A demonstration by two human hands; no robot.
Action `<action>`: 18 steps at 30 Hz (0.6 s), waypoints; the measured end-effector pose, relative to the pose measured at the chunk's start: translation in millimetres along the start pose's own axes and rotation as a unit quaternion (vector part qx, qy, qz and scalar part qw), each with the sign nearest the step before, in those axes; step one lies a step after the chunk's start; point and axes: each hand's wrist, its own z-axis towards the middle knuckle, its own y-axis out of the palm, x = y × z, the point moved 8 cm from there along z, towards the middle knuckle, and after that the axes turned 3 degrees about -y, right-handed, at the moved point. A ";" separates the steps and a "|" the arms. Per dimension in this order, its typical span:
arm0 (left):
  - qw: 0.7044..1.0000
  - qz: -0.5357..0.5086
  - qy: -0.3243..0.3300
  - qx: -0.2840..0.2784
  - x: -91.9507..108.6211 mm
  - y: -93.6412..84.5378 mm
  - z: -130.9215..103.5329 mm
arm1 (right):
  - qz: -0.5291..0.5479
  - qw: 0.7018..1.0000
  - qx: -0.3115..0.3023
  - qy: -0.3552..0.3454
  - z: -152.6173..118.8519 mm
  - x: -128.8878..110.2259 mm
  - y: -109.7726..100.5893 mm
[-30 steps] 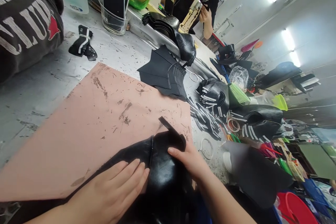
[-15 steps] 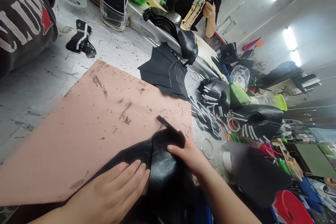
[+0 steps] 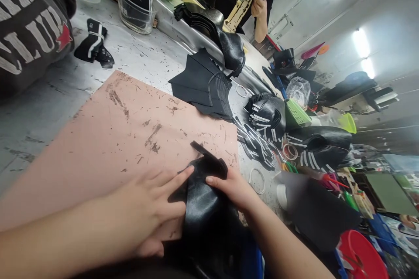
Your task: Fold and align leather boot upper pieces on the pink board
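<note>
A glossy black leather piece [image 3: 203,209] lies over the near right part of the pink mat [image 3: 88,139], with a narrow dark strip [image 3: 206,152] standing off its far end. My right hand [image 3: 234,187] grips its right side, thumb on top and the other fingers hidden behind. My left hand [image 3: 150,200] is stretched out, fingers apart. Its index fingertip touches the leather near a seam, while the rest of the hand hovers over or rests on the mat; which, I cannot tell.
Beyond the mat lie fanned black pieces [image 3: 199,83] and white-edged strips [image 3: 257,144]. Folded leather stacks [image 3: 266,115] stand to the right, near a tape ring [image 3: 257,181]. A clear plastic cup [image 3: 134,17] holds a phone. Across the table a person's hands [image 3: 258,6] work at a machine.
My left hand has lifted from lying flat on the leather and moved up, its fingers spreading and index finger pointing to the far end. The right hand keeps its grip.
</note>
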 end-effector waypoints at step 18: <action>0.989 0.084 0.023 0.121 -7.7 -11.5 8.4 | -0.057 0.998 0.002 -0.032 -0.5 -5.9 -0.8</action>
